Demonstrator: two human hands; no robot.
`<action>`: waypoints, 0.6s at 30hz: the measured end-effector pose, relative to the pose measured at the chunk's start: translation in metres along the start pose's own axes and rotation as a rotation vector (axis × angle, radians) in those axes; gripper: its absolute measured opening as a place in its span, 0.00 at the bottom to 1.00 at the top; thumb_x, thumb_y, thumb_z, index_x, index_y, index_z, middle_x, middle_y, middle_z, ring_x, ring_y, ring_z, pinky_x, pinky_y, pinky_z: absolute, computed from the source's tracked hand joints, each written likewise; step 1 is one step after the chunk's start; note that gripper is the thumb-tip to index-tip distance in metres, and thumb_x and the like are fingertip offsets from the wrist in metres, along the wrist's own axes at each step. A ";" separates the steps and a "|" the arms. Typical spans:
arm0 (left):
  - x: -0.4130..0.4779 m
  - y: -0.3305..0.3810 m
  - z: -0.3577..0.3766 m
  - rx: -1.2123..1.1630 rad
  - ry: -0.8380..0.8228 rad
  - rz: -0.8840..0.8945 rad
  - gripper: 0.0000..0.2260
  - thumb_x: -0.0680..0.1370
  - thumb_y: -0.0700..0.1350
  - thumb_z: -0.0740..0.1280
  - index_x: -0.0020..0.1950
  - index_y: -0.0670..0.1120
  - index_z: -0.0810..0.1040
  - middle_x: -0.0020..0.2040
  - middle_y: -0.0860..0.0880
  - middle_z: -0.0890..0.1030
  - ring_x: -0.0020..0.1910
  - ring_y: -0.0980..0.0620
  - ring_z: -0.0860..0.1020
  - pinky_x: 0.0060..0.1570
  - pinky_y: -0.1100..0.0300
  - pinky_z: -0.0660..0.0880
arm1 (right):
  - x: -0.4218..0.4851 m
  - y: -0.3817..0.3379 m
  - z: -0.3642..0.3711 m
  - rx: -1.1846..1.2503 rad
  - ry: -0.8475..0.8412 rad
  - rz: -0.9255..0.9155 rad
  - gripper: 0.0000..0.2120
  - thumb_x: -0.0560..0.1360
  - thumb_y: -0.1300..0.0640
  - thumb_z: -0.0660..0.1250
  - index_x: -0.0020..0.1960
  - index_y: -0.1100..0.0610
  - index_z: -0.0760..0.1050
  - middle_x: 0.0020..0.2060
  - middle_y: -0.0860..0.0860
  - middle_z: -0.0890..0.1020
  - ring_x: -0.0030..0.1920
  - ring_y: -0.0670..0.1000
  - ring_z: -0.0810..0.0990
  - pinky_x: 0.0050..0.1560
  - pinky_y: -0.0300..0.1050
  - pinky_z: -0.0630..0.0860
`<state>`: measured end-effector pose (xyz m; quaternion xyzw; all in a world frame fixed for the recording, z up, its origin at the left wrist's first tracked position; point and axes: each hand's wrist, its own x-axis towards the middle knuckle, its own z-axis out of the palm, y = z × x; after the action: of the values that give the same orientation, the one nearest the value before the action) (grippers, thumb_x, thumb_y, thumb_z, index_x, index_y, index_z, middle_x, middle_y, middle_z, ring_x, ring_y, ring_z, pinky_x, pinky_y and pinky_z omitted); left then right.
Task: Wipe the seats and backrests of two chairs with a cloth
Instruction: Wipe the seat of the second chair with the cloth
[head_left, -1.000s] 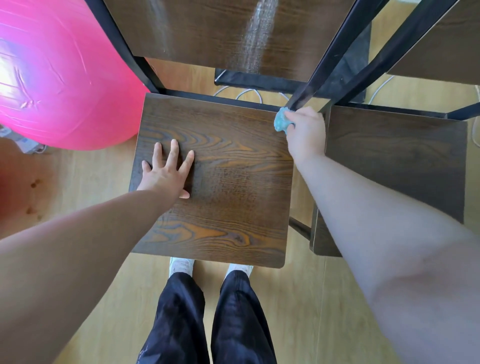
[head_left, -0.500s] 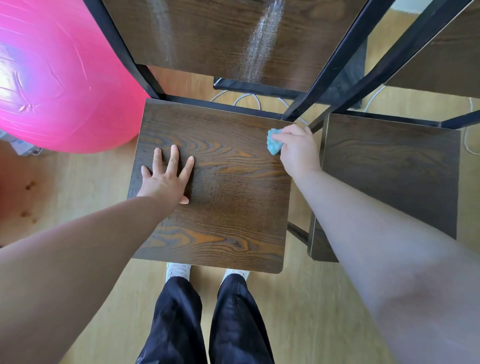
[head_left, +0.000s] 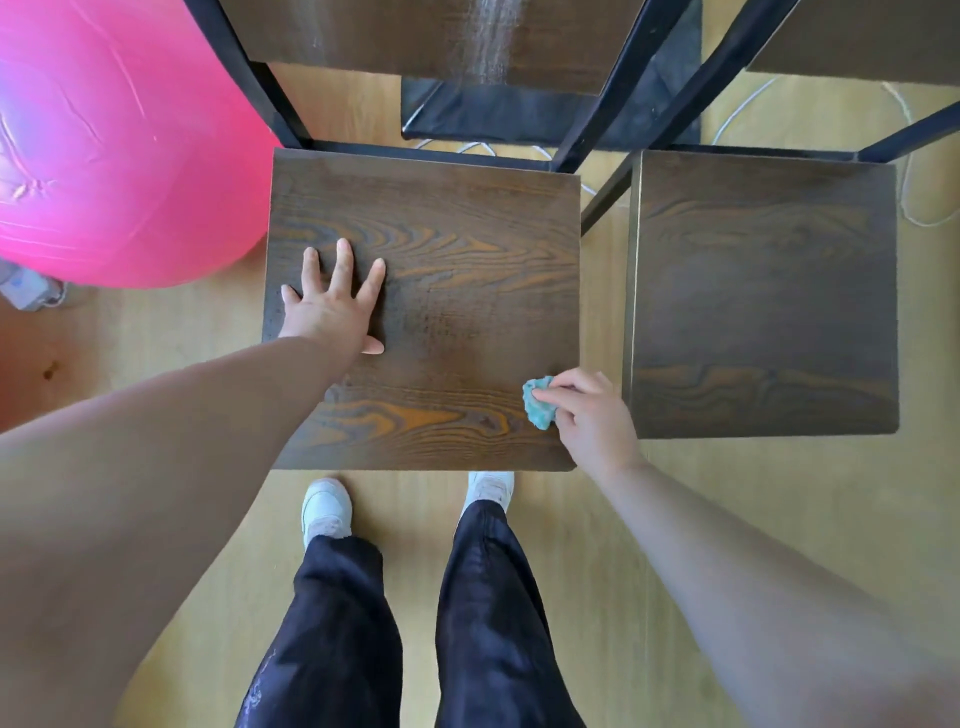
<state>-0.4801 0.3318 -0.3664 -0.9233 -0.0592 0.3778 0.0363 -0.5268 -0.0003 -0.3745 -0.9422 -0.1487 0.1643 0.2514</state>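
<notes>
At the left seat's (head_left: 467, 249) near right corner | right hand (head_left: 592, 421) is pinching the bunched cloth (head_left: 537, 402) in curled fingers (head_left: 558, 397) | left hand (head_left: 335, 312) is pressing flat, empty | risk: small wad is probably leaving strips unwiped, or sliding off the edge

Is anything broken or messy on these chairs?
Nothing looks broken or spilled. One thing stands out: a pale streak runs down the dark wooden backrest of the left chair, perhaps a smear or glare. The right hand holds the small blue cloth on the dark wooden seat; the left hand rests flat there.
</notes>
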 end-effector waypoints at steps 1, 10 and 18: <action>0.000 -0.001 0.000 -0.006 0.013 0.007 0.45 0.78 0.62 0.65 0.80 0.57 0.34 0.79 0.45 0.33 0.78 0.34 0.39 0.73 0.34 0.57 | -0.012 -0.004 0.005 -0.002 0.023 0.035 0.17 0.71 0.73 0.69 0.51 0.55 0.85 0.48 0.48 0.81 0.49 0.52 0.76 0.44 0.41 0.74; -0.010 -0.023 0.013 -0.148 0.105 0.100 0.40 0.79 0.61 0.64 0.81 0.55 0.42 0.81 0.48 0.39 0.80 0.41 0.40 0.77 0.40 0.51 | -0.062 -0.060 0.061 0.129 0.325 0.458 0.20 0.70 0.75 0.66 0.52 0.55 0.85 0.46 0.50 0.80 0.45 0.56 0.79 0.42 0.42 0.75; -0.032 -0.062 0.002 -0.137 0.130 0.186 0.38 0.80 0.60 0.63 0.82 0.55 0.44 0.82 0.48 0.40 0.80 0.44 0.42 0.78 0.44 0.51 | -0.067 -0.110 0.086 0.289 0.346 0.705 0.19 0.73 0.73 0.64 0.53 0.55 0.85 0.46 0.45 0.75 0.47 0.51 0.79 0.49 0.46 0.79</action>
<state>-0.5094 0.3891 -0.3390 -0.9477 0.0033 0.3138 -0.0582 -0.6425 0.1031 -0.3718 -0.9041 0.2518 0.0987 0.3309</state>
